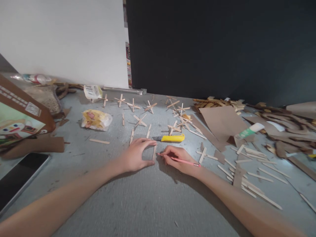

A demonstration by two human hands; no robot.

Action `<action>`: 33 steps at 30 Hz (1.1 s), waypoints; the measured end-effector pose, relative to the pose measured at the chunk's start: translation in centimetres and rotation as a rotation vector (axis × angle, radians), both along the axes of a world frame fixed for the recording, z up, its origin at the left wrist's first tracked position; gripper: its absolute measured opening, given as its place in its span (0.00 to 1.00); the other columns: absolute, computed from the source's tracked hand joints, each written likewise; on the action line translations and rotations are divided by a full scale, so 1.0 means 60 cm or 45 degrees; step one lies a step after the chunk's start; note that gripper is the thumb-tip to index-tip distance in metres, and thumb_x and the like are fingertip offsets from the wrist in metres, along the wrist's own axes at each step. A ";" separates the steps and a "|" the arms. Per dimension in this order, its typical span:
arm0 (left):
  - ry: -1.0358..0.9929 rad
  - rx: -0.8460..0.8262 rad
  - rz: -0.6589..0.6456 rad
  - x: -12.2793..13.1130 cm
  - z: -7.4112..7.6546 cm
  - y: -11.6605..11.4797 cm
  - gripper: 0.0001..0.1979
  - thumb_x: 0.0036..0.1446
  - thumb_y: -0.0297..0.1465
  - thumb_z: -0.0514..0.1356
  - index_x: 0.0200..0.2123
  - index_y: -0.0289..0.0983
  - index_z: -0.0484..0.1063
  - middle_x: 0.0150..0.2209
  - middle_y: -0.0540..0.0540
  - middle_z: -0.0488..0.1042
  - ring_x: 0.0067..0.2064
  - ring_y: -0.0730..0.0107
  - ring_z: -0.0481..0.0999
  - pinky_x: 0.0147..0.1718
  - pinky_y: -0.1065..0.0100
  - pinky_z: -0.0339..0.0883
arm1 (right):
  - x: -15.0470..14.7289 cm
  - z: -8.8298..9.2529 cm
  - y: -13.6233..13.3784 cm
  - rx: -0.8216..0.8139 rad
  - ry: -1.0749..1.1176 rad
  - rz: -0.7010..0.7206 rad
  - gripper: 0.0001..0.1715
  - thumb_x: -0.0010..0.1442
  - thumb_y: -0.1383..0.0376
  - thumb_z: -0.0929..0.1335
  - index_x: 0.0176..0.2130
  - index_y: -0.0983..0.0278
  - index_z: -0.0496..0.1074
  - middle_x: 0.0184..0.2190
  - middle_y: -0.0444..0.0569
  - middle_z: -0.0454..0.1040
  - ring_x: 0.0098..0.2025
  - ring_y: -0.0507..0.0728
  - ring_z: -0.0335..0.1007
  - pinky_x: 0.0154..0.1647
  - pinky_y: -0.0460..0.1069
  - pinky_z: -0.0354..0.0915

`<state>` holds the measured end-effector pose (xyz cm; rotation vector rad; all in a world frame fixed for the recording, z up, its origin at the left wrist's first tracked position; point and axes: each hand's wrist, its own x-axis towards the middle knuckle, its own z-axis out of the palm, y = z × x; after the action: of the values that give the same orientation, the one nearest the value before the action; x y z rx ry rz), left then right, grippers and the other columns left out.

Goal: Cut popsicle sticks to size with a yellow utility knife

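My left hand (137, 154) rests on the grey table (138, 204) and pinches a short wooden craft stick (154, 152) between thumb and forefinger, holding it flat. My right hand (178, 159) is closed round a pink pencil (184, 161), whose tip touches the table right beside that stick. A yellow utility knife (172, 138) lies just beyond both hands.
Several crossed stick pieces (140, 120) lie further back. Loose sticks (256, 177), brown cardboard (222, 121) and a glue tube (249, 131) lie at the right. A plastic packet (96, 119), a printed box (19, 118) and a dark tablet (17, 179) are at the left.
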<state>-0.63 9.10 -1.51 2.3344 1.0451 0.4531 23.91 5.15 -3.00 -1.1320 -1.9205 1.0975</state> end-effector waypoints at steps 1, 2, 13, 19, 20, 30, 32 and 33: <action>0.006 0.003 0.003 0.000 -0.001 0.000 0.33 0.55 0.39 0.72 0.62 0.45 0.70 0.64 0.40 0.71 0.67 0.48 0.68 0.65 0.47 0.62 | 0.000 0.000 0.000 0.006 -0.003 0.001 0.18 0.67 0.49 0.68 0.35 0.61 0.72 0.27 0.46 0.76 0.25 0.52 0.66 0.26 0.47 0.63; 0.008 0.012 0.007 0.000 -0.002 0.000 0.33 0.55 0.40 0.72 0.62 0.45 0.70 0.64 0.40 0.71 0.67 0.48 0.68 0.65 0.47 0.62 | 0.000 0.001 -0.001 0.009 -0.005 0.004 0.18 0.67 0.50 0.68 0.35 0.61 0.72 0.27 0.46 0.76 0.25 0.52 0.67 0.26 0.47 0.63; 0.098 0.378 -0.142 0.001 -0.021 -0.013 0.14 0.71 0.40 0.56 0.50 0.43 0.79 0.53 0.41 0.78 0.59 0.53 0.73 0.60 0.49 0.67 | 0.004 -0.007 -0.005 0.068 0.027 -0.222 0.13 0.67 0.55 0.68 0.40 0.61 0.76 0.23 0.43 0.75 0.25 0.53 0.72 0.26 0.46 0.67; 0.136 0.490 -0.112 0.003 -0.026 -0.019 0.16 0.73 0.32 0.52 0.52 0.41 0.79 0.47 0.40 0.76 0.54 0.53 0.75 0.54 0.51 0.71 | 0.008 -0.009 -0.008 0.066 0.081 -0.153 0.11 0.67 0.56 0.68 0.41 0.61 0.76 0.26 0.46 0.78 0.26 0.54 0.74 0.28 0.47 0.70; 0.146 0.499 -0.120 0.004 -0.027 -0.019 0.16 0.73 0.32 0.52 0.53 0.41 0.79 0.47 0.40 0.76 0.54 0.53 0.75 0.54 0.51 0.71 | 0.008 -0.009 -0.007 0.041 0.072 -0.133 0.11 0.66 0.56 0.68 0.39 0.60 0.75 0.25 0.46 0.78 0.25 0.54 0.74 0.27 0.47 0.70; 0.164 0.534 -0.154 0.005 -0.025 -0.019 0.17 0.73 0.29 0.51 0.54 0.37 0.78 0.48 0.38 0.77 0.55 0.52 0.74 0.55 0.49 0.71 | 0.006 -0.013 -0.005 -0.014 0.014 -0.163 0.08 0.63 0.60 0.69 0.33 0.60 0.71 0.23 0.43 0.77 0.23 0.52 0.73 0.25 0.46 0.67; 0.148 0.568 -0.157 0.005 -0.029 -0.018 0.16 0.73 0.29 0.51 0.54 0.38 0.78 0.47 0.39 0.77 0.54 0.53 0.75 0.54 0.49 0.72 | 0.006 -0.015 -0.005 -0.024 0.008 -0.164 0.08 0.63 0.59 0.68 0.34 0.60 0.71 0.23 0.43 0.77 0.22 0.52 0.73 0.25 0.45 0.67; 0.149 0.598 -0.160 0.005 -0.030 -0.018 0.16 0.73 0.29 0.51 0.53 0.37 0.77 0.47 0.39 0.77 0.53 0.53 0.75 0.53 0.50 0.72 | 0.006 -0.016 -0.005 -0.021 0.002 -0.165 0.08 0.63 0.59 0.68 0.34 0.60 0.71 0.22 0.42 0.77 0.22 0.52 0.72 0.25 0.45 0.67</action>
<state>-0.35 8.00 -3.33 2.8520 0.9096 0.5678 24.29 4.83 -3.98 -1.2454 -1.8126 1.0454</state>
